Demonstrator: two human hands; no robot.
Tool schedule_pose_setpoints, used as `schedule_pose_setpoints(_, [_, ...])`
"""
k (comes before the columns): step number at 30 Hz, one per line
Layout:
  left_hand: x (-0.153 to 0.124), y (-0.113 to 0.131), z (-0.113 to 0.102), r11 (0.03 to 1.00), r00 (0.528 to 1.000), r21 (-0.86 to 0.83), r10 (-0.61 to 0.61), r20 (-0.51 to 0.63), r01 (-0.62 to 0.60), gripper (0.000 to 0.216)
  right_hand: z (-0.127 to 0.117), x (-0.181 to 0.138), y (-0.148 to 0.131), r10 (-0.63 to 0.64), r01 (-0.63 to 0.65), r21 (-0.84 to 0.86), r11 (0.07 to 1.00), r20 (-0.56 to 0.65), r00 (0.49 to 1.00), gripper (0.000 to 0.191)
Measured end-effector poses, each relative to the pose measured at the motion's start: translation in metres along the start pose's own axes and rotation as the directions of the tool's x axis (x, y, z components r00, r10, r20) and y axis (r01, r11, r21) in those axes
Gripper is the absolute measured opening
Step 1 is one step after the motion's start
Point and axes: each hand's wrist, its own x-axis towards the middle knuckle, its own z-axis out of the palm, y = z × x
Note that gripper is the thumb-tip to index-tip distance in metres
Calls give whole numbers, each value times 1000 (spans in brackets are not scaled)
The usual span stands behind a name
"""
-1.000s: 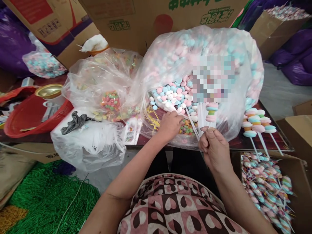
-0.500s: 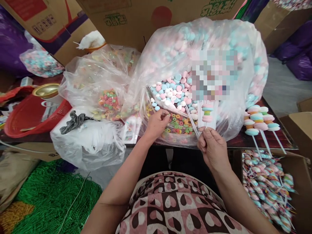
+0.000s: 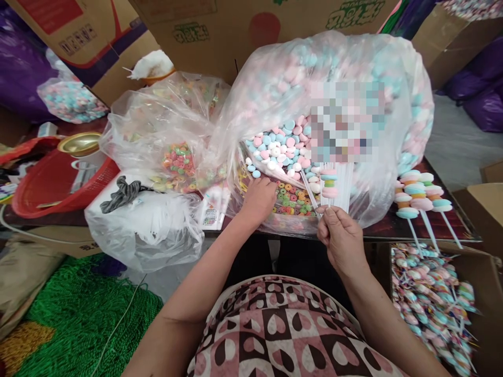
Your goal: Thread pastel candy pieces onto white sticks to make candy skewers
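My right hand [image 3: 341, 233] is closed, pinching the lower end of a marshmallow skewer [image 3: 329, 191]. Pink and blue discs with a greenish ring between them are threaded on its white stick, which stands upright. Behind it lies a bundle of white sticks [image 3: 346, 183]. Palm down, my left hand [image 3: 260, 199] reaches to the left edge of the colourful candy rings [image 3: 293, 198]; its fingertips are hidden. Just beyond are loose pink, blue and white marshmallow discs [image 3: 281, 149] in the mouth of a large clear bag [image 3: 271, 68].
Several finished-looking skewers [image 3: 422, 196] lie at the table's right edge, above a carton of wrapped ones [image 3: 436, 303]. Leftward are a bag of candy rings [image 3: 178, 159], a white plastic bag [image 3: 157, 225] and a red basket [image 3: 58, 183] with a gold bowl [image 3: 80, 143]. Cartons [image 3: 236, 31] stand behind.
My left hand has turned palm down and moved slightly, its fingers now bent out of sight by the candy rings. The right hand still holds the skewer in nearly the same place.
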Motion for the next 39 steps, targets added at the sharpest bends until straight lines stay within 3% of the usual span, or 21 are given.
schedule_pose_setpoints(3, [3,1,0,999,1000,-43,-9,-9,9,20,-1,-4,0,35,-30,-91,995,55,998,27])
schedule_pose_setpoints(6, [4,-3,-2,929,986,-348,-155,-68,122,17,-3,-10,-4,114,-86,-209,974,125,986,32])
schedule_pose_setpoints(7, [3,-5,-3,833,969,-529,-236,-68,165,15,-2,-13,-6,136,-96,-247,964,152,979,33])
schedule_pose_setpoints(9, [0,-7,-6,460,928,-866,-372,14,198,12,-1,-18,-9,170,-103,-303,947,203,964,35])
schedule_pose_setpoints(11, [-4,-7,-10,24,905,-985,-399,145,169,15,3,-21,-11,183,-94,-335,938,245,952,35])
schedule_pose_setpoints(12, [-6,-6,-12,-135,903,-979,-385,193,152,17,5,-22,-11,187,-90,-345,934,258,948,35])
schedule_pose_setpoints(13, [-8,-4,-14,-245,903,-959,-366,227,142,19,7,-23,-11,191,-89,-354,931,266,945,36])
schedule_pose_setpoints(15, [-11,-1,-16,-357,902,-924,-342,264,136,22,11,-24,-11,202,-90,-373,924,273,941,36])
schedule_pose_setpoints(18, [-14,4,-16,-407,897,-904,-339,285,133,24,12,-24,-11,216,-101,-385,917,268,939,37])
schedule_pose_setpoints(21, [-17,6,-14,-397,884,-909,-372,283,124,23,11,-25,-9,227,-124,-379,917,240,944,40])
schedule_pose_setpoints(24, [-20,8,-12,-295,885,-950,-408,223,103,21,12,-25,-8,231,-141,-386,911,198,953,42])
schedule_pose_setpoints(27, [-23,12,-12,-118,912,-989,-389,132,93,20,14,-24,-8,228,-140,-378,915,199,953,43])
schedule_pose_setpoints(29, [-24,13,-11,-83,919,-993,-377,113,88,20,15,-24,-9,231,-139,-369,919,218,948,43])
schedule_pose_setpoints(35, [-23,14,-10,-361,903,-928,-361,231,93,24,16,-26,-10,244,-146,-362,921,242,939,44])
schedule_pose_setpoints(39, [-21,16,-11,-414,896,-906,-361,259,95,29,17,-28,-9,256,-164,-344,925,242,936,44])
